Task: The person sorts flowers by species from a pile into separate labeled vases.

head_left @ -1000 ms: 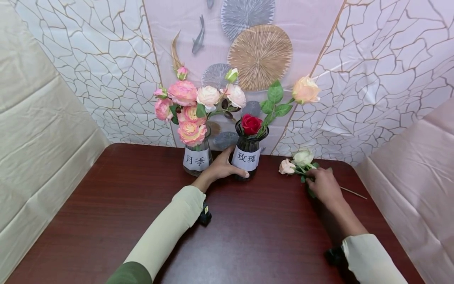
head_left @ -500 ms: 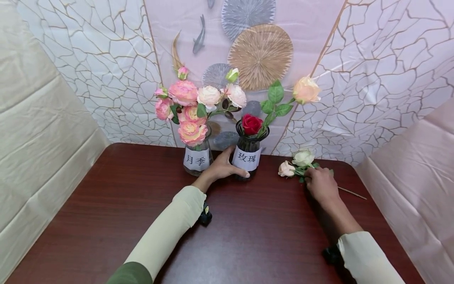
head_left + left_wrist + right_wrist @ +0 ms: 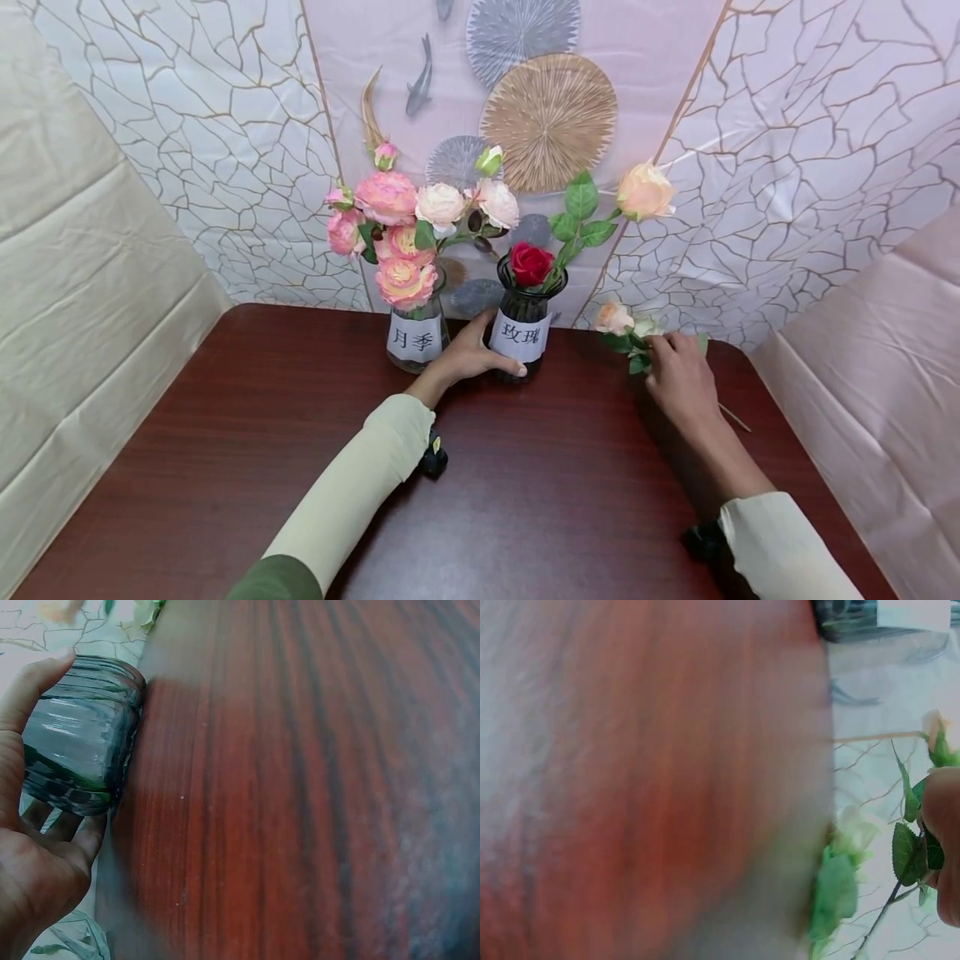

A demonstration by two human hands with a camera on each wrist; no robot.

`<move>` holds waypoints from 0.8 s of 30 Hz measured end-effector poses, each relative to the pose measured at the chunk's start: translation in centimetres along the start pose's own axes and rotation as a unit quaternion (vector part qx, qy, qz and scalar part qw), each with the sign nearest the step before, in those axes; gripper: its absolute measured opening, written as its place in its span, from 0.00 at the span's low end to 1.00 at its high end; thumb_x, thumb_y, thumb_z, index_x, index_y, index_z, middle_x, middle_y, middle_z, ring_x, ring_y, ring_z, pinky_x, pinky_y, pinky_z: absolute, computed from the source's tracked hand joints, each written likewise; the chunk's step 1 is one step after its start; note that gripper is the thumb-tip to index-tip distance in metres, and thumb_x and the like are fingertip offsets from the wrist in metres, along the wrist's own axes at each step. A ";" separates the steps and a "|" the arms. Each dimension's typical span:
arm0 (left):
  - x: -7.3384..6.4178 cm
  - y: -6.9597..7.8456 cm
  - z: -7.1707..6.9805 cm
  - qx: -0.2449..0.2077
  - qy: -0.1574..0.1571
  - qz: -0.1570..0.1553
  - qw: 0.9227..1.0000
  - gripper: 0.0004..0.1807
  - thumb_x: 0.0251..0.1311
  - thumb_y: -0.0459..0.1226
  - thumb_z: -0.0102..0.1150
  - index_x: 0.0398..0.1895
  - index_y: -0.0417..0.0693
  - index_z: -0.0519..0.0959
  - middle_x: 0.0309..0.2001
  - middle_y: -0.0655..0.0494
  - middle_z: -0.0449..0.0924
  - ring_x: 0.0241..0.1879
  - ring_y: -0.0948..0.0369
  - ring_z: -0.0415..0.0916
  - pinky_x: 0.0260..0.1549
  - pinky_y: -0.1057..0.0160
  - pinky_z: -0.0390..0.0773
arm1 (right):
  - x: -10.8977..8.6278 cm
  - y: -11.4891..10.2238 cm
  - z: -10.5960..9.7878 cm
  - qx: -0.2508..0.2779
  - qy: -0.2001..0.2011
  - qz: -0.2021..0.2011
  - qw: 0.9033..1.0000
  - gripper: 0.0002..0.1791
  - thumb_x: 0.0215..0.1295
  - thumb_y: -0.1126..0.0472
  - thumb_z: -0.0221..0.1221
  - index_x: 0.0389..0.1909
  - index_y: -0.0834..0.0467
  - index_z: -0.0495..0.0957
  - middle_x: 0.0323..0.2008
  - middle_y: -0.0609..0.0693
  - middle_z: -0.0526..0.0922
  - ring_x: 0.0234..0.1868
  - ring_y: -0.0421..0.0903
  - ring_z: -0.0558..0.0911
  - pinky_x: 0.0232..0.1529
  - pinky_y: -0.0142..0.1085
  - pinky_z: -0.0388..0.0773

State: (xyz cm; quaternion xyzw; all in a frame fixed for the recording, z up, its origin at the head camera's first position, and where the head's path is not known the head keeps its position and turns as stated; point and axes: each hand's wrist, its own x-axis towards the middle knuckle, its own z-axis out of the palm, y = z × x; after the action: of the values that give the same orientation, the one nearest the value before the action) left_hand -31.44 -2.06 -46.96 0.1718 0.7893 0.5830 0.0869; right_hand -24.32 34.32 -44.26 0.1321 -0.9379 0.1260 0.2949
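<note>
My left hand (image 3: 471, 350) grips the dark ribbed glass vase (image 3: 517, 337), thumb in front and fingers behind it, as the left wrist view also shows. This vase carries a white paper label and holds a red rose (image 3: 532, 263) and a tall peach rose (image 3: 646, 191). To the right, my right hand (image 3: 682, 379) pinches the green stem of a short-headed peach rose (image 3: 614, 317), raised off the table. A white rose (image 3: 648, 326) lies behind that hand, partly hidden by it. In the right wrist view only part of the hand (image 3: 945, 844) appears, beside rose leaves (image 3: 907, 853).
A clear glass vase (image 3: 416, 340) with a paper label stands just left of the dark one, full of pink and cream flowers (image 3: 405, 229). The dark red table (image 3: 525, 492) ends at a patterned cloth backdrop (image 3: 247, 167). Cloth walls flank both sides.
My right hand has lifted the peach rose up and away from the white rose, and its stem end has shifted left. The left hand stays on the dark vase.
</note>
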 end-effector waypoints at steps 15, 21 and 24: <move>-0.2 0.3 0.2 -0.008 0.001 0.004 1.000 0.70 0.46 0.41 0.93 0.92 0.55 0.58 0.86 0.50 0.68 0.86 0.49 0.63 0.87 0.43 0.62 | 1.5 -3.8 -2.1 0.041 0.088 -0.079 0.992 0.15 0.75 0.74 0.64 0.57 0.61 0.88 0.46 0.65 0.85 0.47 0.69 0.85 0.42 0.62 0.82; -0.4 0.3 0.1 -0.006 0.004 -0.001 1.000 0.71 0.45 0.42 0.94 0.92 0.56 0.57 0.87 0.50 0.66 0.87 0.49 0.62 0.87 0.42 0.62 | 2.0 -5.5 -3.1 0.096 0.117 -0.056 0.987 0.13 0.79 0.73 0.63 0.58 0.64 0.87 0.49 0.66 0.84 0.49 0.68 0.85 0.41 0.65 0.83; -0.3 0.2 0.2 -0.005 0.004 -0.003 1.000 0.71 0.45 0.42 0.94 0.92 0.56 0.58 0.87 0.50 0.66 0.87 0.49 0.62 0.87 0.42 0.61 | 2.1 -5.9 -3.2 0.130 0.147 -0.041 0.980 0.14 0.74 0.77 0.60 0.55 0.67 0.85 0.50 0.68 0.84 0.49 0.69 0.85 0.45 0.63 0.82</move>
State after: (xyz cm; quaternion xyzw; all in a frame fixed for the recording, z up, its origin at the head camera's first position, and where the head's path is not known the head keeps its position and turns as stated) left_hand -31.05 -1.96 -46.82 0.1670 0.7871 0.5875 0.0860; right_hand -22.42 29.48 -39.61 0.1881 -0.8536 0.2527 0.4148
